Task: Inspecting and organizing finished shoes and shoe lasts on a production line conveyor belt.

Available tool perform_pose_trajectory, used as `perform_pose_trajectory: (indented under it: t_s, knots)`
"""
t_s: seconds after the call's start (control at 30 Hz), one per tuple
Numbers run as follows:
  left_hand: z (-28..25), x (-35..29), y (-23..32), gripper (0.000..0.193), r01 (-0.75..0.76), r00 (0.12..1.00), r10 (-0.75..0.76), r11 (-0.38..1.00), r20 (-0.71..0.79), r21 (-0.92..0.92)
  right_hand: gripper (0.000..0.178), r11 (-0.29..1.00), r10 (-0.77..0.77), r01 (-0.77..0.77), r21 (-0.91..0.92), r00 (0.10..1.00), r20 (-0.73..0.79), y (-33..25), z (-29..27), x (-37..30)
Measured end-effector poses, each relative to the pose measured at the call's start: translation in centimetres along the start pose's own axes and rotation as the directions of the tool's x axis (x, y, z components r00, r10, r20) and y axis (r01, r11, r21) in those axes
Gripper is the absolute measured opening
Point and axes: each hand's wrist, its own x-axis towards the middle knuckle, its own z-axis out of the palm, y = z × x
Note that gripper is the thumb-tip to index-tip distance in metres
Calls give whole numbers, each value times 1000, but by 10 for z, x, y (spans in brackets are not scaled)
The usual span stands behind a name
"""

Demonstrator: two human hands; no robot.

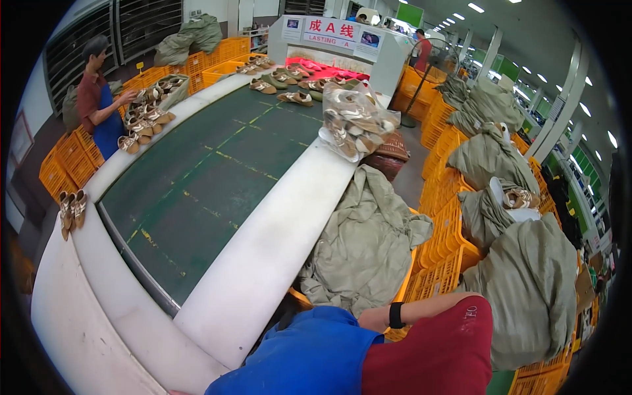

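Observation:
My right forearm, in a red sleeve with a black wristband, bends across at the lower right. Only the back part of my right hand shows; its fingers are hidden behind my blue apron. It is nearest to a grey-green cloth sack draped over an orange crate. At the bottom edge a sliver of my left hand appears beside the white ledge, its fingers out of sight. Farther along that ledge sits a clear plastic bag full of brown and white shoes.
A green conveyor belt runs between white ledges, with several shoes at its far end. A pair of brown shoes stands at left. A co-worker handles shoes across the belt. Stacked orange crates and sacks line the right.

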Motion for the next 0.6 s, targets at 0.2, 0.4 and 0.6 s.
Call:
perform_pose_trajectory:
  t_s: [0.2,0.4,0.6]
  knots:
    - [-10,17,7,63,9,1000,-9,1000,0,4,20,999,19,-15,49,997,-74,5,-17,-1]
    - [-40,11,13,62,27,999,-31,985,-23,-172,21,983,181,-178,-48,982,60,44,-23,25]
    - [-105,-17,46,52,124,894,-299,881,-333,-457,36,647,756,-675,355,628,-183,168,-52,69]
